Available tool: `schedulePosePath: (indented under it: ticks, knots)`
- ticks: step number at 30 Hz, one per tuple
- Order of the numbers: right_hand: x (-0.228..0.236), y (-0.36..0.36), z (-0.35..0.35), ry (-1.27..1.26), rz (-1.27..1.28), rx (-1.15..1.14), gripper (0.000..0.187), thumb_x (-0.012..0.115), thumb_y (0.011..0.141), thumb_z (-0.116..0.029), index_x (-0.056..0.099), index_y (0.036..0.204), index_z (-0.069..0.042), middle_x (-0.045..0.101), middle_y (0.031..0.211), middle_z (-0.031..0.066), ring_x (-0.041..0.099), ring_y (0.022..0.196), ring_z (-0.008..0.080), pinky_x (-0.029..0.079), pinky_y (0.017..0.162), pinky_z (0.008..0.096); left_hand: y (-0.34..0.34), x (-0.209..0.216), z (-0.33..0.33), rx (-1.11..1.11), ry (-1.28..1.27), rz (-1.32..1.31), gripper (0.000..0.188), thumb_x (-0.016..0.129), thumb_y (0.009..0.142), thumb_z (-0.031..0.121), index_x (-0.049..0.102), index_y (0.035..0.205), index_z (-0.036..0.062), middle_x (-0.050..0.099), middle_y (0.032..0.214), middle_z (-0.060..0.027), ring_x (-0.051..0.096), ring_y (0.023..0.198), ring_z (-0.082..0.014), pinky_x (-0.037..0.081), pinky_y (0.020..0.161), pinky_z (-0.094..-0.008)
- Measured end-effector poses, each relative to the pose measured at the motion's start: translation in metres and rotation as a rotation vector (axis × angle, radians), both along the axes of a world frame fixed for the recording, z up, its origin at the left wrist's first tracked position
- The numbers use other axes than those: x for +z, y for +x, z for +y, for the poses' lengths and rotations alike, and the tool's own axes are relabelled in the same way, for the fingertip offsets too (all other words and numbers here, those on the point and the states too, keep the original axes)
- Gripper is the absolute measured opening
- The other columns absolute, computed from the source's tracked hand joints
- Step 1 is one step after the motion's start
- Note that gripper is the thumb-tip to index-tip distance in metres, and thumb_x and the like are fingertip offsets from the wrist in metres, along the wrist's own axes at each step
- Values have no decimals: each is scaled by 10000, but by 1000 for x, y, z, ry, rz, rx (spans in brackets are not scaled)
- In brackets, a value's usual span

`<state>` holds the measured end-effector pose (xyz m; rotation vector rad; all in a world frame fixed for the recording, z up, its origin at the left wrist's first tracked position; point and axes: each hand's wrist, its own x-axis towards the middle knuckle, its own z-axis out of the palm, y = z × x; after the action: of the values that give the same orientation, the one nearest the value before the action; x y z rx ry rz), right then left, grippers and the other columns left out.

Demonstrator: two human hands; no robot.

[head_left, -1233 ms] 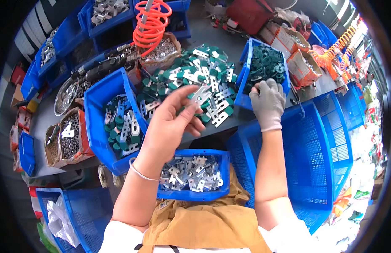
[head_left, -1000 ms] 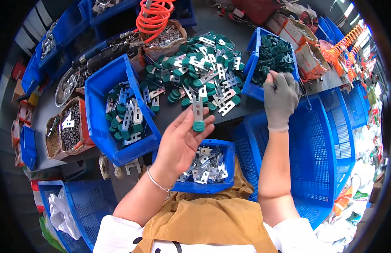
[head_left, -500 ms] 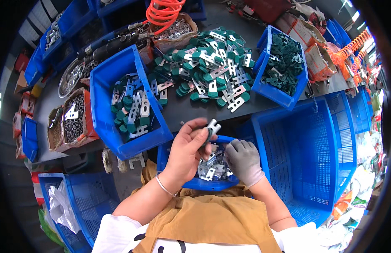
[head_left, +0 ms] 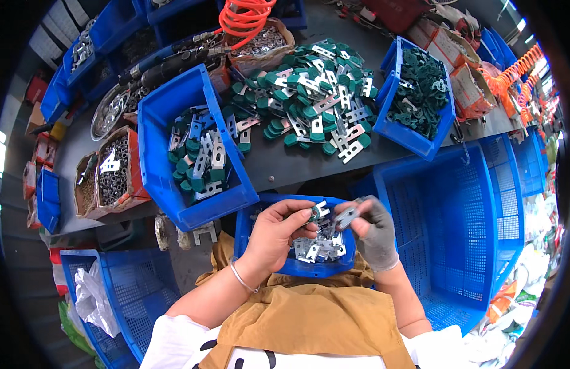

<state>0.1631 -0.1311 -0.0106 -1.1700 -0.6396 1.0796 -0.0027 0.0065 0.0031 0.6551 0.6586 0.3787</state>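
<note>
Bare and wearing a bangle, my left hand (head_left: 269,235) pinches a small forked metal bracket with a green part (head_left: 320,211) between thumb and fingers. My right hand (head_left: 379,240), in a grey glove with bare fingertips showing, grips a flat slotted metal plate (head_left: 345,218) close to its right. Both hands are over a blue bin (head_left: 315,270) at my lap, which holds loose metal plates (head_left: 314,251). Beyond, on the bench, spreads a large heap of green-capped metal plates (head_left: 325,98). A blue bin (head_left: 231,202) to its left contains more of these capped plates.
Farther right on the bench stands a blue bin of green parts (head_left: 419,92). Cartons of nuts and washers (head_left: 116,175) sit at left. An orange coiled hose (head_left: 243,24) hangs at the back. Large blue crates (head_left: 441,246) flank me on the right; others (head_left: 137,295) on the left.
My right hand has come up out of the lap bin with a metal plate. My left hand has lowered the green-fitted bracket and turned it toward that plate.
</note>
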Motion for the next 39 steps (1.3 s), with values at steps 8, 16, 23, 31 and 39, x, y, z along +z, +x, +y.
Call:
schedulePosePath:
  ticks: [8, 16, 23, 31, 39]
  knots:
    - [-2, -15, 6, 194, 41, -16, 418, 725, 874, -65, 537, 1247, -35, 640, 1234, 151, 625, 1130, 224, 493, 988, 376, -5, 3, -10, -107, -74, -47, 207, 639, 973, 112, 585, 1145, 11, 668, 993, -81, 669, 792, -141, 567, 678, -272]
    - [5, -14, -2, 168, 148, 140, 375, 781, 805, -30, 532, 1085, -51, 654, 1217, 197, 558, 1262, 297, 448, 1056, 454, -23, 10, -1, -373, 139, -168, 372, 584, 1015, 170, 312, 1267, 137, 584, 1171, -151, 618, 769, -133, 479, 533, -217]
    - [17, -22, 3, 227, -317, 329, 392, 849, 756, -93, 620, 1073, -78, 651, 1229, 130, 540, 1273, 313, 459, 1018, 469, -33, 29, -10, -506, 270, -153, 419, 545, 1012, 75, 283, 1338, 104, 583, 1273, -165, 597, 790, -106, 514, 655, -242]
    - [20, -21, 6, 185, -563, -10, 519, 706, 873, -138, 521, 1347, -37, 552, 1323, 146, 589, 1071, 250, 454, 948, 366, -80, 69, 73, 551, 2065, 888, 194, 623, 843, -8, 707, 977, 104, 704, 929, -27, 622, 955, -214, 377, 851, -348]
    - [26, -21, 13, 79, -784, 37, 168, 649, 847, 28, 658, 1011, -8, 673, 969, 126, 643, 890, 243, 504, 821, 316, -91, 55, 76, 203, 2139, 1516, 183, 671, 887, 159, 644, 1066, 135, 668, 1013, 2, 589, 1084, -179, 226, 1077, -444]
